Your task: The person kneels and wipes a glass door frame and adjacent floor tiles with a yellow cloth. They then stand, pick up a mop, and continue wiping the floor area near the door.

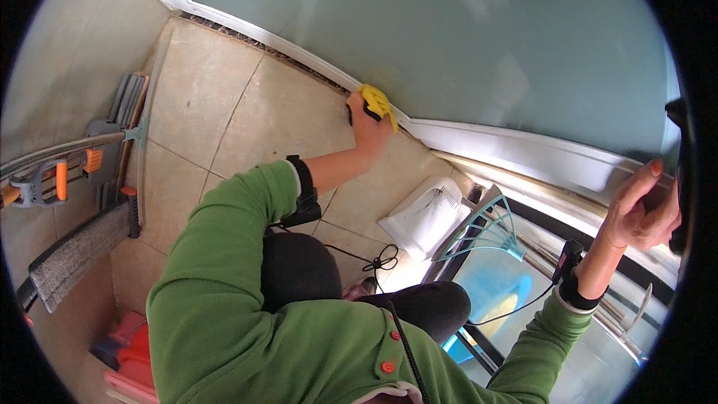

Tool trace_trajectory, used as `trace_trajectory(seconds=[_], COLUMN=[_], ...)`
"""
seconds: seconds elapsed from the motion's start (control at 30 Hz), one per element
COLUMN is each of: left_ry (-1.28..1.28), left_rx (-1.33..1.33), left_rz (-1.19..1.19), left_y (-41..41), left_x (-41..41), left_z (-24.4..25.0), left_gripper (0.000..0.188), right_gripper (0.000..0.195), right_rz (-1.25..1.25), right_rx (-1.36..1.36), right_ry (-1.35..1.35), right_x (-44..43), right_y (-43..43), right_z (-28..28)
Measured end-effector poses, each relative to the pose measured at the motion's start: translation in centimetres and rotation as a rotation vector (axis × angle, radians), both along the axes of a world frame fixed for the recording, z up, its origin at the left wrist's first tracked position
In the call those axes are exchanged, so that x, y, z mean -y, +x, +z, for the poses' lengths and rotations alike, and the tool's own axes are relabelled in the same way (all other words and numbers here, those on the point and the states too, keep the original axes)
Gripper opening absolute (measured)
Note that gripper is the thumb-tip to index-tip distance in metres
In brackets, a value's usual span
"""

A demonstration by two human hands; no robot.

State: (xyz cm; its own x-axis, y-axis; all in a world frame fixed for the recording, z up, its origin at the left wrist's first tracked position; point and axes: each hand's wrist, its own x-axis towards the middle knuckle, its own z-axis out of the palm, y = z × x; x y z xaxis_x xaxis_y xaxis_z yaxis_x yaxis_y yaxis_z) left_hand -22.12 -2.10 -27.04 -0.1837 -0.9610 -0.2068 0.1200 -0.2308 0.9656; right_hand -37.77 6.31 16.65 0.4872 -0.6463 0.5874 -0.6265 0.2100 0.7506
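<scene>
My left hand (367, 118) grips a yellow-and-black hand scrubber (378, 102). The scrubber is pressed at the white bottom frame (331, 67) of a frosted glass door (420, 39), just above the floor tiles. Some blur shows on the left wrist. Out at the right rim, my right hand (642, 213) is raised beside the door's far end, thumb up and fingers curled. Its fingertips meet a dark upright part (680, 179), and whether they grip it is hidden. Both wrists wear black bands, and my knees are bent beneath me.
A white dustpan (429, 213) lies on the tiles near a teal wire rake head (488, 230). Along the left wall lean a flat mop (81, 258), a squeegee (134, 132) and an orange-handled saw (47, 182). A black cable (381, 261) loops by my foot. Red containers (132, 353) sit lower left.
</scene>
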Motion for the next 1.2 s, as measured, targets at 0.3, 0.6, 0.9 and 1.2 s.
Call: trace_trajectory(seconds=[0.3,0.6,0.9,1.2], left_ry=[0.743,1.296,0.848,-0.275], left_rx=[0.052,-0.362,-0.741,-0.154], left_rz=[-0.517,-0.274,-0.514,0.700], left_y=[-3.1,-4.4,12.9,25.9], left_x=[-4.3,-2.7,13.2,31.7], left_z=[1.6,-3.5,6.9,13.2], left_gripper=[0.041,0.028,0.036,0.030], right_gripper=[0.025,0.032,0.035,0.035], right_rz=[-0.094,-0.064,-0.078,-0.088], right_rx=[-0.041,-0.065,0.022,0.023], right_ry=[0.076,0.038,0.018,0.023], right_x=[0.1,1.3,0.7,0.4], right_y=[0.0,2.1,2.0,1.7], right_z=[0.1,1.2,-0.5,-0.6])
